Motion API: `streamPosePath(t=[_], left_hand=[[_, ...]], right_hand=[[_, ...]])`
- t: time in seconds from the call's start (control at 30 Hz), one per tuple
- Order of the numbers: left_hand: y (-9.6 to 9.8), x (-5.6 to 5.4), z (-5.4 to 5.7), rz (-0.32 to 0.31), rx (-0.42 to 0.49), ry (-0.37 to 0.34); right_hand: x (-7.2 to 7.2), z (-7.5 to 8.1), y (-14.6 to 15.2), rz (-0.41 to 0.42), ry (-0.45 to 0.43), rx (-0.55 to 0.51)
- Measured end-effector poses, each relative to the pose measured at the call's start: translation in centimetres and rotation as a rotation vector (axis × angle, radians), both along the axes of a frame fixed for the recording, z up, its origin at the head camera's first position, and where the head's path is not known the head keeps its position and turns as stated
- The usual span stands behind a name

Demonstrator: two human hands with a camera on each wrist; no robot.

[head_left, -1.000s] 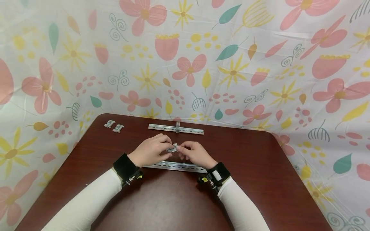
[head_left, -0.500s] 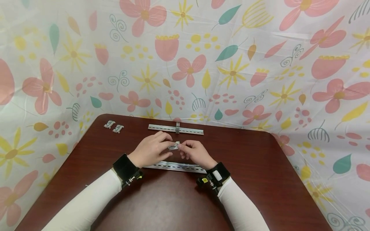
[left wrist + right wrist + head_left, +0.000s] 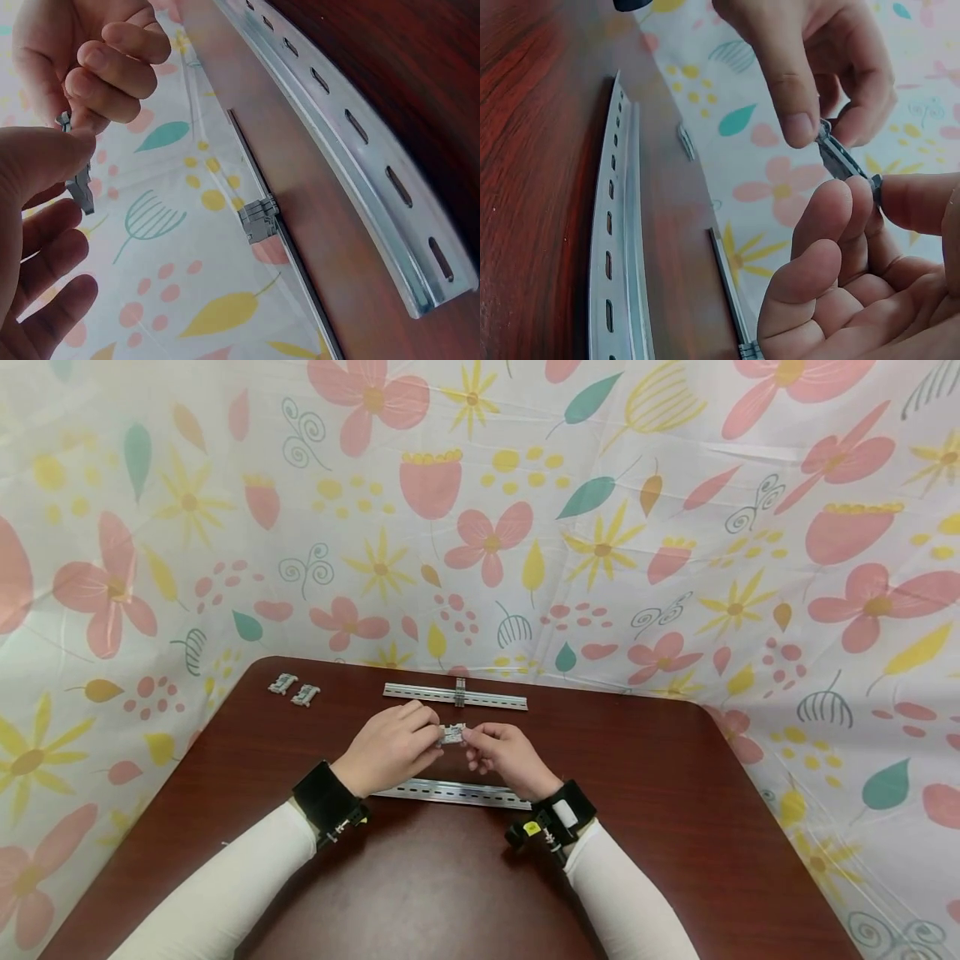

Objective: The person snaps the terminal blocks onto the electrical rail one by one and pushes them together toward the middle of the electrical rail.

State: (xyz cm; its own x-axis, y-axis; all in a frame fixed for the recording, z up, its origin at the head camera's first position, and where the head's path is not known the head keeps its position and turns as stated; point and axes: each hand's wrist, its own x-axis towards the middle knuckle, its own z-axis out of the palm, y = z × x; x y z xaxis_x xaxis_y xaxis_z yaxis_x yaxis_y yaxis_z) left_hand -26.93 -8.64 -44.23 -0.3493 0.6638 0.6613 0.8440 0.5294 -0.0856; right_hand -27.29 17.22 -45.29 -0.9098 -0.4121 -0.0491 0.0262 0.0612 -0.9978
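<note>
Held up between both hands is a small grey terminal block [image 3: 452, 734], over the table behind the near metal DIN rail [image 3: 457, 792]. My left hand [image 3: 393, 745] pinches its left end between thumb and fingers. The thumb and forefinger of my right hand [image 3: 510, 756] grip the other end. In the left wrist view the terminal block [image 3: 81, 191] appears narrow and edge-on, partly covered by the left thumb. The right wrist view has the block [image 3: 844, 161] slanting between the two sets of fingertips.
Farther back lies a second DIN rail [image 3: 495, 700] with grey terminal blocks [image 3: 461, 692] clipped across it. Two loose blocks, one left [image 3: 283, 683] and one right [image 3: 306, 695], lie at the table's back left corner. A flowered cloth [image 3: 480, 527] hangs behind the table.
The terminal block has been turned from a tilted pose to a flatter, broader-facing one and raised slightly. The hands have moved only a little; both rails stay where they were.
</note>
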Motion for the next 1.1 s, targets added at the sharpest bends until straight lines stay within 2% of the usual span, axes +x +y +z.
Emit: streamPosePath(t=[0.2,0.5,0.6,0.73,0.97,1.1], left_hand=[[0.02,-0.15,-0.11,-0.006,0.031,0.019],[-0.01,-0.12,-0.06,0.029,0.132,-0.018],[0.01,-0.13,-0.07,0.047,0.165,-0.060],[-0.17,-0.06,-0.02,0.081,0.220,-0.194],[-0.52,0.43,0.35,0.128,0.403,-0.572],[-0.50,0.66,0.55,0.118,0.511,-0.727]], right_hand=[[0.17,0.01,-0.19,0.002,-0.003,0.005],[0.46,0.07,-0.29,-0.016,0.021,0.014],[0.42,-0.01,-0.34,-0.038,0.043,0.007],[0.32,-0.07,-0.39,-0.064,0.081,-0.007],[0.28,0.04,-0.42,-0.095,0.131,0.007],[0.19,-0.13,-0.44,-0.111,0.195,0.040]])
